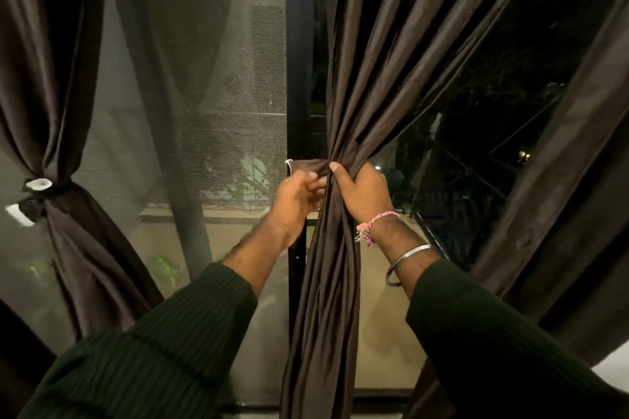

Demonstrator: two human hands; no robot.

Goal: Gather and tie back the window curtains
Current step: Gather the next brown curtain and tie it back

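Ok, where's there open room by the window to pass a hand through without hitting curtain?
Free: the mesh screen between the tied left curtain and the window frame. Crowded: at the frame, where the right hand grips the gathered curtain and the left hand holds the tie-back.

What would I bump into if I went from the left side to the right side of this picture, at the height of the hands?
Tied curtain → mesh window screen → left hand holding the tieback strap → gathered curtain → right hand gripping it → dark open window → far-right curtain.
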